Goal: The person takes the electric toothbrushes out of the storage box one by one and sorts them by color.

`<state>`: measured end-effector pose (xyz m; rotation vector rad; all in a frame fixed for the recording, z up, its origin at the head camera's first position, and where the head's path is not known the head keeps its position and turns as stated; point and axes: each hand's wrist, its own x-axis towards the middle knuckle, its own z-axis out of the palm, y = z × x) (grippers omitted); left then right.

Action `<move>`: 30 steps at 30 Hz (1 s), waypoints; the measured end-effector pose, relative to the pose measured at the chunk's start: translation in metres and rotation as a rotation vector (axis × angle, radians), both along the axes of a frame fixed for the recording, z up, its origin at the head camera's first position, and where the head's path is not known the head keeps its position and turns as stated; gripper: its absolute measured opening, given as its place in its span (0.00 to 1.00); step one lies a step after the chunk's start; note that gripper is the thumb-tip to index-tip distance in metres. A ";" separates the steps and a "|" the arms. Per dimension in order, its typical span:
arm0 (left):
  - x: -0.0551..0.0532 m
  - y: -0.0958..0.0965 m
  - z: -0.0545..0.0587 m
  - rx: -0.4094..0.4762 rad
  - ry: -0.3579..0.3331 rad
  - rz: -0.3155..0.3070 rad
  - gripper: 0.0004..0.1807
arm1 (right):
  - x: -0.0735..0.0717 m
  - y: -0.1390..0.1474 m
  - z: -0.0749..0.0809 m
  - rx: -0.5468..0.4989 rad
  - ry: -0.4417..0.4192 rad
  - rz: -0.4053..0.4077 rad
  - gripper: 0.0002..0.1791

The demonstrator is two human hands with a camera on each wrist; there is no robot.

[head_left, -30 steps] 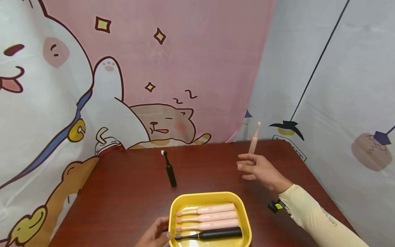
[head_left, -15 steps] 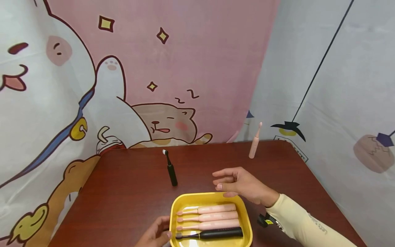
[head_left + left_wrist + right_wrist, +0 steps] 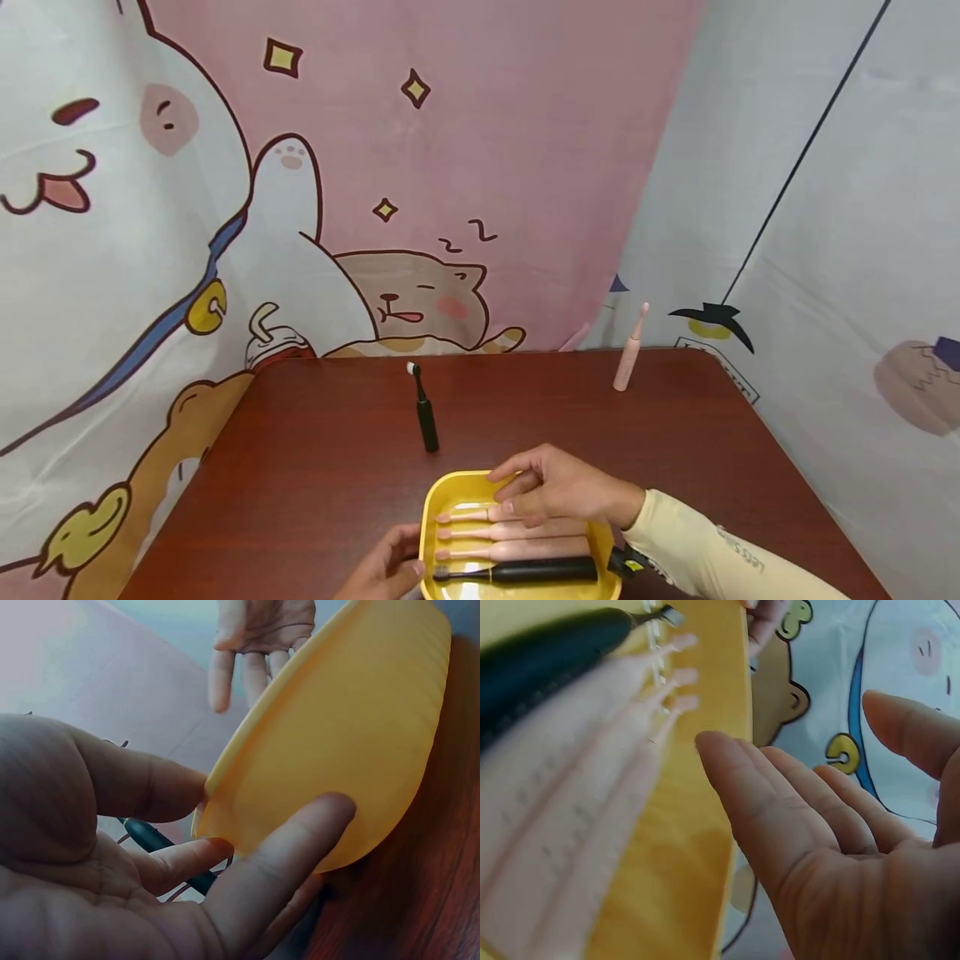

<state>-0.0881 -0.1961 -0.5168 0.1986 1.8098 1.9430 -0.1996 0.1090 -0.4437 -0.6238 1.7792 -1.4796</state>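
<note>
A yellow tray (image 3: 457, 482) stands near the front of the table, with several electric toothbrushes lying side by side in it. Three are pink toothbrushes (image 3: 536, 550); the nearest is a black toothbrush (image 3: 543, 570). At the tray's left wall, my left hand (image 3: 384, 562) holds the rim, thumb on top and fingers against the outer side, as the left wrist view shows. Over the tray's far right part is my right hand (image 3: 566, 487), fingers loosely spread and nothing in it. It covers part of the farthest pink toothbrush.
A second black toothbrush (image 3: 426, 417) is on the table behind the tray, and another pink toothbrush (image 3: 627, 362) is near the back right edge. A cartoon-printed cloth (image 3: 525, 167) hangs behind the reddish-brown table (image 3: 322, 467).
My right hand has come away from the back-right pink toothbrush, moving left and nearer until it is over the tray. My left hand keeps its place on the tray. The head view has shifted slightly.
</note>
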 end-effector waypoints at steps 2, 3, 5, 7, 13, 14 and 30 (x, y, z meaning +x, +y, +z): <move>0.000 0.001 0.001 -0.003 0.001 0.002 0.33 | 0.002 -0.001 -0.004 0.000 -0.005 0.032 0.26; 0.000 0.001 0.001 -0.004 0.004 0.003 0.33 | 0.003 -0.002 -0.006 0.001 -0.016 0.042 0.26; -0.001 0.002 0.001 -0.014 0.016 0.004 0.32 | 0.004 -0.003 -0.009 0.011 -0.024 0.066 0.26; -0.001 0.002 0.002 -0.027 0.030 0.006 0.32 | 0.005 -0.004 -0.012 0.027 -0.019 0.085 0.26; 0.000 0.002 0.002 -0.038 0.016 0.013 0.32 | 0.008 -0.007 -0.015 0.060 -0.065 0.133 0.23; 0.001 0.002 0.002 -0.032 0.010 0.014 0.32 | 0.008 -0.007 -0.015 0.065 -0.072 0.136 0.23; 0.000 0.001 -0.001 0.041 -0.023 -0.001 0.33 | 0.015 -0.013 -0.024 0.033 -0.199 0.161 0.25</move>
